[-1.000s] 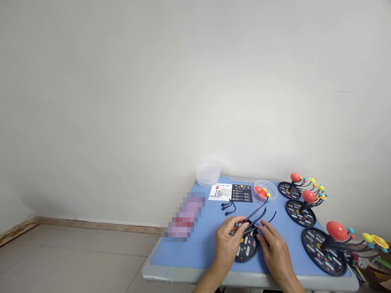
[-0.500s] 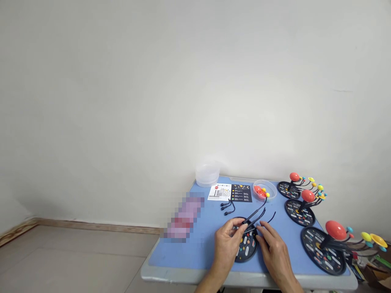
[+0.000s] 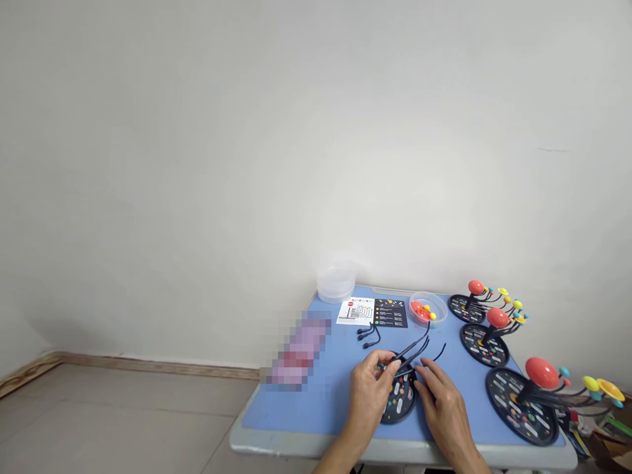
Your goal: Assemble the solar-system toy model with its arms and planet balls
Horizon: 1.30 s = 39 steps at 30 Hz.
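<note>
The left hand (image 3: 368, 396) is seen at lower centre of the frame, its grip narrow and closed on a bundle of thin black wire arms (image 3: 409, 355), which are angled toward the upper right. The right hand (image 3: 443, 406) is placed just to the right, its fingers (image 3: 421, 373) curled beside those arms at the edge of a round black printed disc (image 3: 401, 401). Whether that grip is shut on anything cannot be told, as the fingertips are partly hidden.

The disc is laid flat under both hands on the blue bench (image 3: 316, 408), near its front edge. Farther up the bench, a clear bowl (image 3: 443, 315) holding red and yellow balls (image 3: 419, 309) is set just beyond the tips of the arms. To its left lie a printed instruction sheet (image 3: 372, 313) and, below that, a few loose black wire pieces (image 3: 370, 336). A clear plastic tub (image 3: 336, 283) stands at the far corner of the bench. Three assembled solar-system models (image 3: 542, 372), each with a red sphere on a black disc, are lined up down the right side. A pixelated patch (image 3: 301, 352) covers part of the bench's left edge.
</note>
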Available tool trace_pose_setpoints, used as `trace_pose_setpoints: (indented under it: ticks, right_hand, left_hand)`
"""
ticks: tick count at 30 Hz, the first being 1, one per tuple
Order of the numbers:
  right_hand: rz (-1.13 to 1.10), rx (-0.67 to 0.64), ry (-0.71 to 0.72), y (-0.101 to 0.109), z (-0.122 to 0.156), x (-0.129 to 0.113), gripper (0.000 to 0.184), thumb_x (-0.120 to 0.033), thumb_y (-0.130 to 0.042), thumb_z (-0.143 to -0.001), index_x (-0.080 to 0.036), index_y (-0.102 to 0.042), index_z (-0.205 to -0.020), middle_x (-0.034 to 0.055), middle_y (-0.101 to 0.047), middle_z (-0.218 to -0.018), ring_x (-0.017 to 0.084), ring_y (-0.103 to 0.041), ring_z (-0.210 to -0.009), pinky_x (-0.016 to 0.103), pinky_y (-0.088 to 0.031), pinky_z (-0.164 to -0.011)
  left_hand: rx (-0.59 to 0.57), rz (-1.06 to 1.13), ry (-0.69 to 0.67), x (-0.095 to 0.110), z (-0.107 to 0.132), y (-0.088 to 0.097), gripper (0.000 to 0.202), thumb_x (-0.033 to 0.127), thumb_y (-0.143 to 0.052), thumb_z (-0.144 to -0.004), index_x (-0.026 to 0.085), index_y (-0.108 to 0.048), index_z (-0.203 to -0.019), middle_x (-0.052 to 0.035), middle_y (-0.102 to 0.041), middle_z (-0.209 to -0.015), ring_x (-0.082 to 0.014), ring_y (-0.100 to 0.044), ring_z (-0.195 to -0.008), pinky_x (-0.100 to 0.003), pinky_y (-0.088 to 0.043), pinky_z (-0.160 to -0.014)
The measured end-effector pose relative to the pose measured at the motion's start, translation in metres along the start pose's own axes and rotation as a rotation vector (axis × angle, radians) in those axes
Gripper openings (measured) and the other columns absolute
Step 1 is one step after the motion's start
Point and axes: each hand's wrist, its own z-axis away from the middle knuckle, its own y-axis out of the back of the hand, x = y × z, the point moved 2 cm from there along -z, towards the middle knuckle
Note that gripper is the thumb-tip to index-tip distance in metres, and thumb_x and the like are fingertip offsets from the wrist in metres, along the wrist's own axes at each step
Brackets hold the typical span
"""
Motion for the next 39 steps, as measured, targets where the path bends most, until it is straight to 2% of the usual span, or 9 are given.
trace_pose_setpoints:
  ticks: [3, 9, 15, 18, 22, 26, 29, 33, 39]
  right_hand:
    - [0.004, 0.0, 0.005, -0.001, 0.0, 0.001, 0.028, -0.026, -0.049, -0.092, -0.02, -0.07, -0.109, 0.0123, -0.068, -0.119, 0.026, -0.067, -0.105, 0.041, -0.058, -0.087]
    - [-0.009, 0.026, 0.026, -0.001, 0.0, 0.0, 0.027, -0.027, -0.049, -0.092, -0.02, -0.07, -0.108, 0.0127, -0.069, -0.117, 0.027, -0.067, -0.104, 0.041, -0.058, -0.085]
    - [-0.141, 0.166, 0.103, 0.022, -0.016, -0.022, 0.026, -0.023, -0.051, -0.093, -0.019, -0.067, -0.114, 0.0127, -0.069, -0.116, 0.024, -0.066, -0.106, 0.037, -0.058, -0.086]
    - [-0.242, 0.06, 0.211, 0.029, -0.035, -0.039, 0.031, -0.018, -0.047, -0.094, -0.022, -0.064, -0.12, 0.0107, -0.066, -0.123, 0.021, -0.062, -0.113, 0.036, -0.054, -0.093]
    - [-0.305, -0.103, 0.246, 0.024, -0.055, -0.048, 0.033, -0.018, -0.044, -0.095, -0.023, -0.066, -0.119, 0.0102, -0.068, -0.118, 0.02, -0.066, -0.106, 0.032, -0.056, -0.088]
    - [-0.368, -0.16, 0.243, 0.017, -0.06, -0.046, 0.032, -0.02, -0.043, -0.096, -0.023, -0.069, -0.115, 0.0099, -0.07, -0.11, 0.018, -0.068, -0.097, 0.028, -0.057, -0.083]
    - [-0.375, -0.176, 0.245, 0.016, -0.06, -0.044, 0.031, -0.022, -0.044, -0.096, -0.024, -0.069, -0.114, 0.0098, -0.069, -0.108, 0.018, -0.068, -0.094, 0.027, -0.057, -0.081]
    - [-0.373, -0.199, 0.254, 0.017, -0.064, -0.043, 0.03, -0.024, -0.045, -0.096, -0.023, -0.072, -0.108, 0.0092, -0.07, -0.103, 0.018, -0.068, -0.09, 0.025, -0.057, -0.077]
    - [-0.435, -0.367, 0.262, 0.022, -0.079, -0.042, 0.029, -0.031, -0.048, -0.095, -0.024, -0.074, -0.103, 0.0062, -0.071, -0.097, 0.017, -0.068, -0.084, 0.025, -0.056, -0.073]
  left_hand:
    - [0.017, -0.062, -0.046, 0.0, 0.001, -0.001, 0.014, 0.031, -0.062, -0.073, 0.017, -0.066, -0.073, -0.0008, -0.067, -0.067, -0.0156, -0.062, -0.051, -0.024, -0.051, -0.049]
    - [0.05, -0.16, -0.166, -0.006, 0.0, 0.0, 0.013, 0.029, -0.06, -0.076, 0.018, -0.066, -0.073, -0.0027, -0.069, -0.071, -0.0179, -0.065, -0.06, -0.027, -0.054, -0.057]
    - [0.015, -0.061, -0.171, -0.013, -0.002, 0.001, 0.011, 0.028, -0.064, -0.075, 0.018, -0.068, -0.076, -0.0029, -0.07, -0.072, -0.0167, -0.065, -0.061, -0.024, -0.054, -0.057]
    - [-0.001, -0.008, -0.138, -0.015, -0.003, 0.002, 0.011, 0.027, -0.065, -0.074, 0.017, -0.069, -0.076, -0.0028, -0.07, -0.073, -0.0161, -0.065, -0.062, -0.022, -0.053, -0.056]
    - [-0.018, 0.032, -0.121, -0.016, -0.003, 0.003, 0.012, 0.028, -0.065, -0.074, 0.017, -0.069, -0.077, -0.0033, -0.07, -0.075, -0.0165, -0.065, -0.067, -0.021, -0.053, -0.057]
    - [-0.023, 0.049, -0.104, -0.016, -0.001, 0.005, 0.014, 0.026, -0.065, -0.071, 0.017, -0.067, -0.082, -0.002, -0.068, -0.075, -0.0159, -0.065, -0.065, -0.023, -0.054, -0.06]
    - [-0.029, 0.013, -0.092, -0.018, 0.0, 0.006, 0.008, 0.024, -0.062, -0.071, 0.018, -0.065, -0.074, -0.0001, -0.066, -0.07, -0.0151, -0.063, -0.061, -0.023, -0.053, -0.06]
    - [-0.056, -0.034, -0.064, -0.021, -0.001, 0.005, 0.01, 0.025, -0.06, -0.073, 0.018, -0.064, -0.066, 0.0002, -0.066, -0.066, -0.0152, -0.061, -0.059, -0.022, -0.05, -0.057]
    - [-0.06, -0.049, -0.086, -0.022, 0.0, 0.006, 0.01, 0.023, -0.059, -0.072, 0.019, -0.064, -0.066, 0.0002, -0.064, -0.066, -0.016, -0.06, -0.062, -0.022, -0.048, -0.056]
